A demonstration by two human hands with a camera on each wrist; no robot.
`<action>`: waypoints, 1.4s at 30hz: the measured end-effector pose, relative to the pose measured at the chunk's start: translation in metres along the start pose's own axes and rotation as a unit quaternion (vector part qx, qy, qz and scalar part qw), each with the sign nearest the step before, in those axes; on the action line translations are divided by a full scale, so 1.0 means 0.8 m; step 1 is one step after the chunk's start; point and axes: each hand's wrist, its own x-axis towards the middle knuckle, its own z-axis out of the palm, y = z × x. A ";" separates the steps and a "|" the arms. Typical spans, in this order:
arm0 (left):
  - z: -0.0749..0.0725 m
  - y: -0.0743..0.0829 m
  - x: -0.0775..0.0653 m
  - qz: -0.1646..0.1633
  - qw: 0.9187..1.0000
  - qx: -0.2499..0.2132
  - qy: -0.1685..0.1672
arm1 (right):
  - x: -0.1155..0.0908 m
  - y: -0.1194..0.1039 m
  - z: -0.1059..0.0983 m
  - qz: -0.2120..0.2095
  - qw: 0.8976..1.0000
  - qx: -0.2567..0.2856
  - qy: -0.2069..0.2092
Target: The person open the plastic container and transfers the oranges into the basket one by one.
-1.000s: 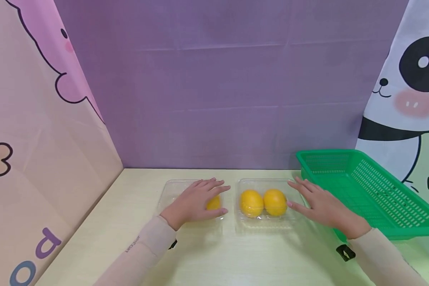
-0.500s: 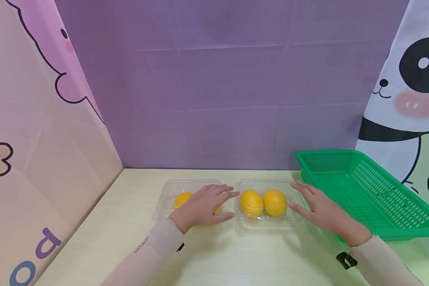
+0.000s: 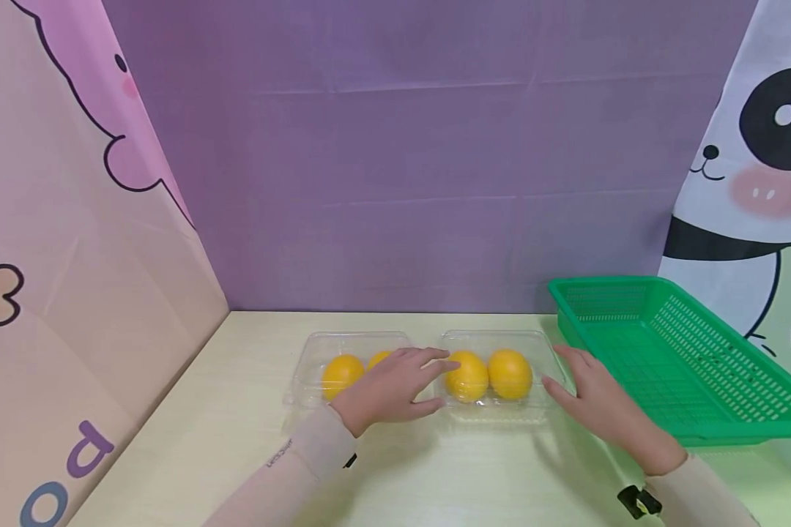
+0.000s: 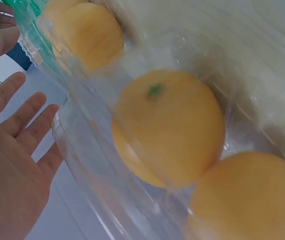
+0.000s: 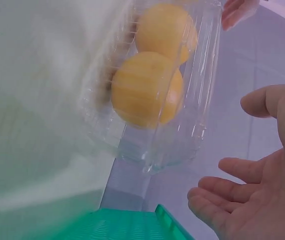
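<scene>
Two clear plastic clamshell boxes lie side by side on the table, each with two oranges inside. Over the front right of the left box (image 3: 362, 339) hovers my left hand (image 3: 398, 389), fingers spread and reaching toward the other box. It partly hides one orange (image 3: 379, 358); the second orange (image 3: 343, 375) shows fully. My right hand (image 3: 600, 402) is extended at the right side of the right box (image 3: 491, 337), thumb and fingers apart and holding nothing. Within that box, the left orange (image 3: 468, 378) and right orange (image 3: 510, 374) sit close together.
A green plastic basket (image 3: 732, 432) with slotted walls stands at the right, just beyond my right hand. Purple cloth (image 3: 395, 161) rises behind the pale table (image 3: 191, 439). Printed cartoon sheets (image 3: 92, 278) flank both sides.
My left hand has moved right and slightly nearer, off the left box's middle, so its oranges show more. The right hand has drawn back a little to the right. Both boxes stay in place.
</scene>
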 end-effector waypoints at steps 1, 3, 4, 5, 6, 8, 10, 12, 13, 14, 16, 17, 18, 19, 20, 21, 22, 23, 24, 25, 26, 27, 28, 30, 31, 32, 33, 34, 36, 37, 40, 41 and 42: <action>0.001 0.001 0.001 0.001 1.000 0.001 -0.002 | -0.001 0.000 0.000 0.003 1.000 0.002 0.001; 0.002 0.003 0.003 0.003 1.000 0.004 -0.006 | -0.003 0.001 0.002 0.004 1.000 0.005 0.005; 0.002 0.004 0.004 0.005 1.000 0.004 -0.007 | -0.004 0.001 0.002 0.004 1.000 0.006 0.006; 0.003 0.004 0.005 0.005 1.000 0.004 -0.008 | -0.005 0.001 0.003 0.004 1.000 0.008 0.008; 0.003 0.005 0.006 0.006 1.000 0.005 -0.008 | -0.006 0.002 0.004 0.006 1.000 0.011 0.010; 0.004 0.007 0.007 0.007 1.000 0.007 -0.009 | -0.010 0.002 0.006 0.010 1.000 0.019 0.010; 0.004 0.009 0.007 0.008 1.000 0.011 -0.011 | -0.013 0.001 0.007 0.017 0.999 0.027 0.009; 0.004 0.010 0.008 0.009 1.000 0.018 -0.014 | -0.015 0.001 0.009 0.021 0.999 0.032 0.011; 0.004 0.011 0.008 0.010 1.000 0.021 -0.014 | -0.016 0.000 0.010 0.021 0.999 0.034 0.013; 0.005 0.011 0.008 0.011 1.000 0.024 -0.015 | -0.017 0.000 0.011 0.020 0.999 0.034 0.016; 0.005 0.012 0.008 0.012 0.999 0.029 -0.015 | -0.019 0.001 0.013 0.016 0.999 0.034 0.022; 0.006 0.013 0.008 0.012 0.999 0.031 -0.015 | -0.020 0.001 0.014 0.016 0.999 0.034 0.024; 0.006 0.013 0.008 0.013 0.999 0.032 -0.014 | -0.020 0.001 0.015 0.016 0.999 0.035 0.024; 0.006 0.014 0.008 0.013 0.999 0.032 -0.013 | -0.021 0.001 0.016 0.017 0.999 0.036 0.023; 0.007 0.014 0.008 0.012 0.999 0.032 -0.013 | -0.022 0.002 0.017 0.020 0.999 0.039 0.021; 0.006 0.015 0.008 0.011 0.999 0.031 -0.014 | -0.023 0.002 0.018 0.023 0.999 0.040 0.017; 0.006 0.015 0.008 0.010 0.999 0.030 -0.015 | -0.023 0.002 0.019 0.027 0.999 0.042 0.014; 0.007 0.015 0.008 0.009 0.999 0.029 -0.016 | -0.024 0.003 0.020 0.031 0.998 0.045 0.010; 0.007 0.015 0.009 0.008 0.999 0.027 -0.016 | -0.025 0.003 0.021 0.035 0.998 0.048 0.007; 0.007 0.015 0.009 0.007 0.999 0.027 -0.017 | -0.026 0.004 0.022 0.039 0.998 0.051 0.004; 0.008 0.016 0.009 0.007 0.999 0.026 -0.018 | -0.026 0.004 0.023 0.042 0.998 0.054 0.002; 0.009 0.016 0.010 0.007 0.999 0.026 -0.018 | -0.027 0.005 0.024 0.046 0.997 0.055 0.000; 0.009 0.016 0.010 0.006 0.999 0.027 -0.018 | -0.028 0.006 0.024 0.049 0.997 0.059 -0.003; 0.010 0.016 0.010 0.005 0.999 0.027 -0.018 | -0.030 0.008 0.026 0.059 0.996 0.062 -0.009; 0.010 0.016 0.010 0.005 0.999 0.027 -0.018 | -0.030 0.009 0.028 0.064 0.996 0.064 -0.012; 0.010 0.016 0.010 0.005 0.999 0.026 -0.018 | -0.031 0.010 0.029 0.069 0.995 0.066 -0.015; 0.010 0.016 0.010 0.005 1.000 0.025 -0.018 | -0.031 0.011 0.030 0.075 0.995 0.069 -0.020; 0.010 0.016 0.010 0.004 1.000 0.024 -0.019 | -0.031 0.013 0.031 0.081 0.994 0.075 -0.025; 0.010 0.016 0.010 0.002 1.000 0.023 -0.020 | -0.032 0.015 0.034 0.093 0.992 0.084 -0.032; 0.010 0.016 0.011 0.002 1.000 0.023 -0.019 | -0.032 0.016 0.035 0.100 0.990 0.093 -0.036; 0.010 0.016 0.011 0.003 1.000 0.022 -0.018 | -0.034 0.018 0.037 0.116 0.986 0.110 -0.047; 0.010 0.016 0.011 0.004 1.000 0.022 -0.018 | -0.035 0.019 0.038 0.120 0.985 0.113 -0.051; 0.011 0.016 0.010 0.004 1.000 0.022 -0.017 | -0.035 0.019 0.038 0.124 0.984 0.119 -0.055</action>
